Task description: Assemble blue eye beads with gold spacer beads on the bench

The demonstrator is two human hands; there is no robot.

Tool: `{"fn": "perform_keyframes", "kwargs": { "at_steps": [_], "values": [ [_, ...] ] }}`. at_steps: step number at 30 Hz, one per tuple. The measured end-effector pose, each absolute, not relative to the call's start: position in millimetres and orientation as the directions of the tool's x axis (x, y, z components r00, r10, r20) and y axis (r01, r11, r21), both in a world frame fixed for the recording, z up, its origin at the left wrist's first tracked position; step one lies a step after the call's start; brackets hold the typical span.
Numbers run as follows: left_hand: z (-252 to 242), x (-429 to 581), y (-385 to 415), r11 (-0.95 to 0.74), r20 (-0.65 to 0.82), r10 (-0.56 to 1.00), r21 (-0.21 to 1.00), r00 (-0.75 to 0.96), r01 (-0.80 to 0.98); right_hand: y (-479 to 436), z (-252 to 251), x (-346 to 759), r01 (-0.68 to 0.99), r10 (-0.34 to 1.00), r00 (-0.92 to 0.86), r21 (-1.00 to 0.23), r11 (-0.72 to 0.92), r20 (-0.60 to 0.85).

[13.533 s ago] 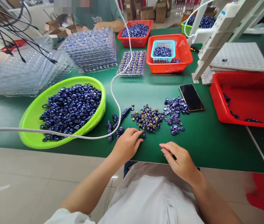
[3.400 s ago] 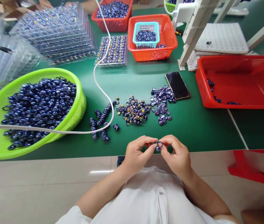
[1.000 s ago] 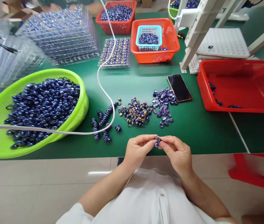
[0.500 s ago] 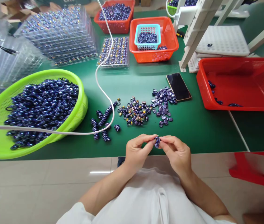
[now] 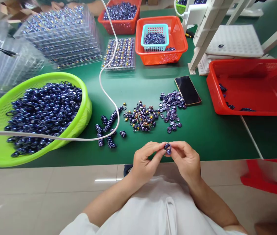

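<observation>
A shiny dark blue ring (image 5: 168, 151) is pinched between my two hands over the table's front edge, its hoop facing me. My left hand (image 5: 145, 160) grips its left side with thumb and forefinger. On the other side, the fingertips of my right hand (image 5: 187, 159) close on it too. Just beyond lie a pile of rings with gold-coloured parts (image 5: 142, 117) and a heap of flat dark pieces (image 5: 172, 104). Stacked rows of blue rings (image 5: 112, 119) rest left of these piles.
A green basket (image 5: 87, 107) full of blue rings stands left, with a white cable (image 5: 109, 96) crossing it. Behind are clear trays (image 5: 62, 42) and an orange basket (image 5: 150, 58). A phone (image 5: 187, 90) and red bin (image 5: 256, 81) are right. Another person's hand (image 5: 57, 5) shows far back.
The ring between my fingers has turned, so its round opening now shows more plainly. Both hands have stayed nearly in place.
</observation>
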State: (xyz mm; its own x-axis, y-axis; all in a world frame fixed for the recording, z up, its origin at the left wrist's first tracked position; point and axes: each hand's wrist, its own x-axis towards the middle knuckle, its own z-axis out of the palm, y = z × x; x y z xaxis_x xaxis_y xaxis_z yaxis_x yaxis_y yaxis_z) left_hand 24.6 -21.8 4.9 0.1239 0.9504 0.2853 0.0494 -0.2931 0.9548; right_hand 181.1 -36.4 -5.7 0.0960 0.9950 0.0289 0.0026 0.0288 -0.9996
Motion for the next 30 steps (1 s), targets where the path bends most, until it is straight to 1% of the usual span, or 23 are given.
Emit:
{"fn": "perform_keyframes", "kwargs": {
  "at_steps": [5, 8, 12, 15, 18, 22, 24, 27, 28, 30],
  "values": [
    [7.0, 22.1, -22.2, -0.263, 0.246, 0.956, 0.961, 0.162, 0.090, -33.4, -1.2, 184.1, -0.139, 0.997, -0.015, -0.988, -0.073, -0.072],
    [8.4, 20.8, -22.6, -0.312, 0.285, 0.936, 0.943, 0.205, 0.113, -32.1, 0.5, 183.3, -0.215, 0.992, -0.062, -0.969, -0.121, -0.110],
    [9.3, 20.5, -23.2, -0.392, 0.356, 0.908, 0.909, 0.219, 0.145, -31.7, -3.7, 181.7, -0.314, 0.984, -0.094, -0.933, -0.176, -0.154],
    [8.4, 20.3, -23.1, -0.402, 0.362, 0.904, 0.900, 0.227, 0.168, -31.1, -9.0, 181.3, -0.340, 0.976, -0.121, -0.916, -0.210, -0.179],
    [6.6, 19.3, -21.8, -0.403, 0.361, 0.904, 0.897, 0.227, 0.179, -30.6, -12.0, 181.6, -0.321, 0.975, -0.115, -0.922, -0.217, -0.189],
    [7.7, 15.8, -17.8, -0.406, 0.345, 0.897, 0.891, 0.275, 0.204, -29.9, -9.6, 184.6, -0.255, 0.983, -0.080, -0.950, -0.181, -0.166],
    [10.6, 13.7, -16.1, -0.394, 0.318, 0.895, 0.891, 0.313, 0.225, -28.9, -6.1, 187.7, -0.175, 0.990, -0.073, -0.975, -0.134, -0.123],
    [15.1, 12.6, -15.5, -0.390, 0.301, 0.900, 0.880, 0.316, 0.272, -27.3, -0.9, 192.8, 0.079, 0.999, -0.046, -0.997, -0.010, -0.013],
    [16.0, 13.1, -15.7, -0.393, 0.303, 0.902, 0.873, 0.308, 0.290, -27.0, 0.3, 194.0, 0.179, 0.998, -0.049, -0.983, 0.048, 0.040],
    [16.7, 15.3, -16.5, -0.392, 0.308, 0.908, 0.865, 0.285, 0.313, -26.8, 1.1, 195.5, 0.348, 0.981, -0.087, -0.918, 0.192, 0.173]
  ]
}}
